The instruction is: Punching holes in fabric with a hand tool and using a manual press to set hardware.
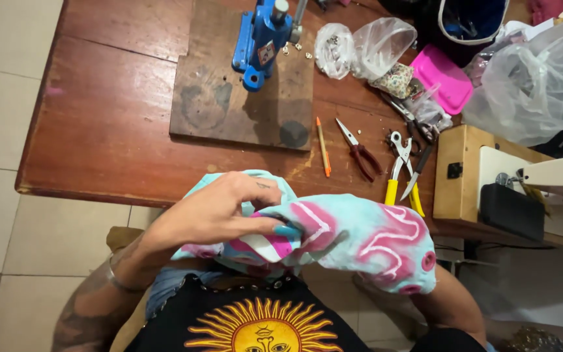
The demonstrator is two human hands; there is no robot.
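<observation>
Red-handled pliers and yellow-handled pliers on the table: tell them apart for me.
The red-handled pliers are smaller, with dark red grips; the yellow-handled pliers are longer, with bright yellow grips. The red pair lies nearer the orange pen, the yellow pair nearer the table's front edge. Both lie flat, handles spread.
</observation>
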